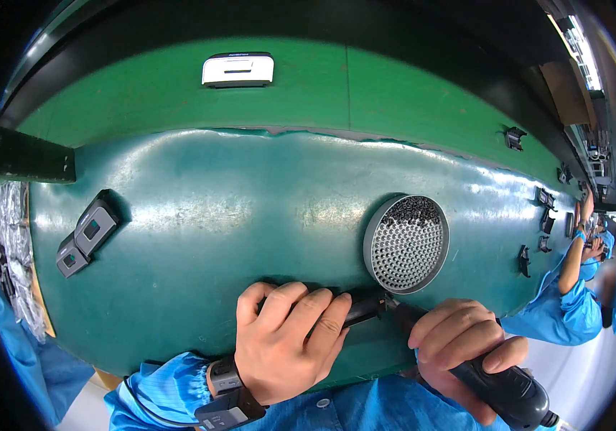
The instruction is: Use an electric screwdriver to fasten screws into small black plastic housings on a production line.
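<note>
Two full grips: left hand (290, 341) is clasping black part (363, 309), right hand (462, 352) is clasping black driver (510, 391) beside it.

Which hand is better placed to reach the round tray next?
Probably the right hand: the tip of its dark handheld tool sits close to the round tray's near rim. The left hand is occupied holding a black part.

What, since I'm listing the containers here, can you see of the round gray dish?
The round gray dish, metallic-looking, has a raised rim and a bottom patterned with rows of dimples or holes. Tiny dark pieces gather against its far side. It sits open side up on the green work surface. A black tool ends close to its near rim; whether they touch is unclear.
</note>
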The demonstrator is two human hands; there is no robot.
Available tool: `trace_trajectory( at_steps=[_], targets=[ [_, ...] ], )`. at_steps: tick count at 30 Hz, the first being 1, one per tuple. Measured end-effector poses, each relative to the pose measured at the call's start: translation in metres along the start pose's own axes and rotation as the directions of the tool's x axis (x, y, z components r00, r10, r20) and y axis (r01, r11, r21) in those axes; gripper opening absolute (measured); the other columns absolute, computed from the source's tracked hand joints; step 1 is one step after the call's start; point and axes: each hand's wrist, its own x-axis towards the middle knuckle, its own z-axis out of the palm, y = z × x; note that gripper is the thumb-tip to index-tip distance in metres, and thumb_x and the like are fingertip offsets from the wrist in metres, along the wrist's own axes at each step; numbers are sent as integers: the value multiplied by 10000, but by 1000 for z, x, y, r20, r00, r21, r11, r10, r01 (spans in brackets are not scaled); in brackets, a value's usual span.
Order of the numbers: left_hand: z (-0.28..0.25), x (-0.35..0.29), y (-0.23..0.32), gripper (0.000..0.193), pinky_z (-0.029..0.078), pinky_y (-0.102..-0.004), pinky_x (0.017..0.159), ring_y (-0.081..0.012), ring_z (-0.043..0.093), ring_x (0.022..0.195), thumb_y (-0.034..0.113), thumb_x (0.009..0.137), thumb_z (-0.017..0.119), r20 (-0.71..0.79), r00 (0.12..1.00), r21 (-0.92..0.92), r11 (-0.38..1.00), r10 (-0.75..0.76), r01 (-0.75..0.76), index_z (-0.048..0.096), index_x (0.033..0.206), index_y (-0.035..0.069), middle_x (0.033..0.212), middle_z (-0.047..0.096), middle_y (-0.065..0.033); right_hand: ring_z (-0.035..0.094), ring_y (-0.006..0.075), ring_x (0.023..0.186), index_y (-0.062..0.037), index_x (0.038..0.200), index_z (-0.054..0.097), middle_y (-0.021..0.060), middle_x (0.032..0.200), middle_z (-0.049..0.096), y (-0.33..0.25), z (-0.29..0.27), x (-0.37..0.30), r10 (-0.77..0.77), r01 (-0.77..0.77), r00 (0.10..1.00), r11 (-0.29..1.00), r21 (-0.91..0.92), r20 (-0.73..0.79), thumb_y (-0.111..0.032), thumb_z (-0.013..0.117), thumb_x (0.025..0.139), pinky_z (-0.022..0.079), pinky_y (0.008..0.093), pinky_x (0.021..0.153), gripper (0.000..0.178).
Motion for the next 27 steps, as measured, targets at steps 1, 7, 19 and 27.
trace_trajectory(
  at_steps=[1,7,19,27],
  targets=[
    [0,0,0,458,425,-475,879,-263,573,1022,234,635,853,-7,1000,0,1000,4,-4,767,1067,108,1072,665,-45,588,218,546,-73,1211,462,109,770,594,5,2,1,-44,41,998,998,-55,-45,-563,680,946,523,366,460,598],
    [-1,4,1,465,419,-467,867,-258,576,991,225,621,848,-13,1000,6,1000,11,-11,763,1061,100,1051,662,-42,589,187,488,-70,1084,458,84,692,587,14,3,7,-70,65,996,994,-92,-50,-582,701,924,533,329,397,588],
    [-2,4,2,487,418,-462,872,-257,579,986,227,624,860,13,1000,-34,999,11,-10,750,1079,93,1060,654,-45,589,210,574,-98,1222,490,88,773,583,-14,-25,20,-10,5,991,999,-39,-134,-604,701,914,525,357,462,629],
    [-5,5,0,483,405,-464,878,-254,583,969,222,628,866,33,999,-14,1000,9,-8,750,1080,94,1054,651,-42,594,251,605,-119,1305,424,122,827,580,25,-42,28,2,-5,965,1000,-11,-263,-767,573,888,524,403,505,785]
  ],
)
